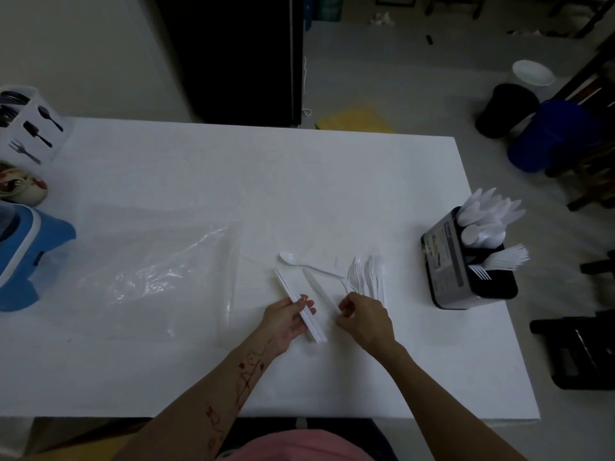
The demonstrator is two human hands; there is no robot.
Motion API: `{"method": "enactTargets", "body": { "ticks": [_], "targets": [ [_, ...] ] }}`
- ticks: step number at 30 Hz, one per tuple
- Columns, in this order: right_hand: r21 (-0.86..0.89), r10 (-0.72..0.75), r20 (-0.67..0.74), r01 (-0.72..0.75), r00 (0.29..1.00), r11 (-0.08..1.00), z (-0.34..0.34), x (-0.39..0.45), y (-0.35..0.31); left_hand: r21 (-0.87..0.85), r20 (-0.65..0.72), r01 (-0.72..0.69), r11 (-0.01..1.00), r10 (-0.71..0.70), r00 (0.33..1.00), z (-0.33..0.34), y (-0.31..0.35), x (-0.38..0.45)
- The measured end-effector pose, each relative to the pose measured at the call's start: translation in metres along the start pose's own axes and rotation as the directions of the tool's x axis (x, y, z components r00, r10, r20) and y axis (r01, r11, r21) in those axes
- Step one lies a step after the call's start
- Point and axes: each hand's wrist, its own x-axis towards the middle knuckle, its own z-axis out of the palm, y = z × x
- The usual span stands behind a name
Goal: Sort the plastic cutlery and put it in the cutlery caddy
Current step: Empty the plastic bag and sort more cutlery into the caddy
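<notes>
- No brand or writing can be read: the label on the side of the cutlery caddy (446,257) is too blurred, and the white box (30,128) at the far left of the table (199,178) carries only black pictures of a spoon, a spatula-like tool and a fork.
- My left hand (288,322) curls round a flat bundle of white plastic knives (299,306), long and straight, lying slantwise across my palm.
- My right hand (362,322) pinches the near end of another single knife (317,287), whose blade rests on the table just beside the bundle.
- A single white spoon (299,262) lies beyond the knives, its smooth oval bowl pointing left.
- A small heap of white forks and spoons (367,276) lies just beyond my right hand, tines and bowls pointing away from me.
- The caddy, a black boxy holder, stands near the right edge of the table, with sorted knives, spoons and forks standing in separate compartments.
- A crinkled clear plastic bag (159,274) lies flat to the left, glossy against the matte white table.
- A blue and white plastic object (26,257) sits at the left edge.
</notes>
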Motion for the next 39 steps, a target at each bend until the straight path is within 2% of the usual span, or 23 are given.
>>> {"method": "enactTargets", "body": {
  "ticks": [3, 6, 10, 14, 16, 17, 19, 21, 24, 29, 36, 39],
  "targets": [
    [0.1, -0.116, -0.047, 0.12, 0.992, 0.988, -0.001, 0.0, -0.004, -0.017, 0.002, -0.008, 1.0, 0.008, 1.0, 0.002, 0.0, 0.0],
    [0.16, -0.208, -0.017, 0.208, 0.978, 0.965, -0.001, -0.001, -0.009, -0.022, 0.011, -0.021, 1.0, 0.021, 1.0, 0.004, 0.001, 0.0],
    [0.238, -0.234, 0.029, 0.22, 0.972, 0.946, 0.001, -0.003, -0.011, -0.089, 0.027, -0.016, 0.996, 0.019, 0.999, 0.003, 0.001, 0.002],
    [0.231, -0.27, 0.088, 0.244, 0.959, 0.942, -0.002, -0.004, -0.01, -0.097, 0.021, -0.023, 0.995, 0.025, 0.999, 0.001, 0.001, 0.004],
    [0.136, -0.2, 0.007, 0.197, 0.98, 0.971, -0.001, -0.004, -0.008, -0.107, 0.011, -0.027, 0.994, 0.028, 1.0, 0.001, 0.001, 0.004],
    [0.061, -0.109, -0.091, 0.115, 0.99, 0.992, -0.001, -0.004, -0.006, -0.106, 0.009, -0.027, 0.994, 0.028, 1.0, 0.0, 0.002, 0.005],
    [-0.01, 0.097, -0.259, -0.103, 0.961, 0.995, -0.003, -0.004, -0.002, -0.088, 0.012, -0.027, 0.996, 0.028, 1.0, 0.0, 0.001, 0.005],
    [-0.057, 0.191, -0.255, -0.212, 0.948, 0.976, -0.003, -0.002, 0.003, -0.061, 0.015, -0.029, 0.998, 0.03, 0.999, -0.001, 0.0, 0.005],
    [-0.16, 0.196, -0.188, -0.227, 0.962, 0.961, 0.001, 0.002, 0.005, -0.045, 0.019, -0.026, 0.999, 0.027, 0.999, -0.001, -0.002, 0.004],
    [-0.089, 0.271, -0.168, -0.288, 0.948, 0.953, 0.004, 0.004, 0.002, -0.043, 0.039, -0.01, 0.999, 0.012, 0.999, 0.0, -0.001, 0.001],
    [-0.122, 0.219, -0.158, -0.239, 0.963, 0.963, 0.001, 0.0, 0.002, -0.006, 0.075, -0.005, 1.0, 0.006, 0.997, 0.001, 0.003, -0.003],
    [-0.149, 0.15, -0.195, -0.18, 0.969, 0.972, 0.004, -0.002, 0.004, -0.01, 0.071, -0.01, 1.0, 0.011, 0.997, 0.001, 0.003, -0.004]
  ]
}}
